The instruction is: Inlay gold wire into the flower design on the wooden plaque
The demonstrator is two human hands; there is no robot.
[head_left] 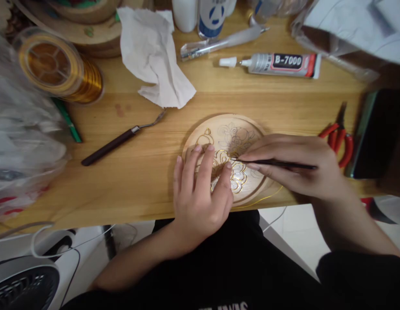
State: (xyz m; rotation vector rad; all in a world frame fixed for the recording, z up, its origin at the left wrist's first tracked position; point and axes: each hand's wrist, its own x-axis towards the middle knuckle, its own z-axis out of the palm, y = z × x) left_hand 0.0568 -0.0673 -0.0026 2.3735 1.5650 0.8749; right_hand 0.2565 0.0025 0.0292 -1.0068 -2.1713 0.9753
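- Centrally, just right of the frame's middle, a round wooden disc (230,137) lies flat at the near edge of the wooden table (138,181), its face marked with a pencilled flower pattern partly outlined in gold wire.
- The left hand (200,196) rests on the left half of the disc, palm down; its fingers (204,168) are slightly spread and pressed onto the wood, the thumb tip touching the wire outline.
- The right hand (292,165) comes in from the right, its fingers drawn together and pinching a thin black tool (274,163), which lies almost level with its tip pointing left at the middle of the pattern, close to the left thumb.
- A loose strand of gold wire (264,199) curves out from under the disc along the table edge.
- Red-handled pliers (339,140) lie just right of the right hand, beside a dark phone-like slab (377,133) at the right edge of the frame.
- At upper right of centre lies a tube of B-7000 glue (277,64), cap pointing left.
- A crumpled white tissue (151,56) sits at upper centre.
- A spool of gold wire (59,69) stands at upper left.
- A dark-handled metal tool (119,140) lies slantwise left of the disc, well apart from it.
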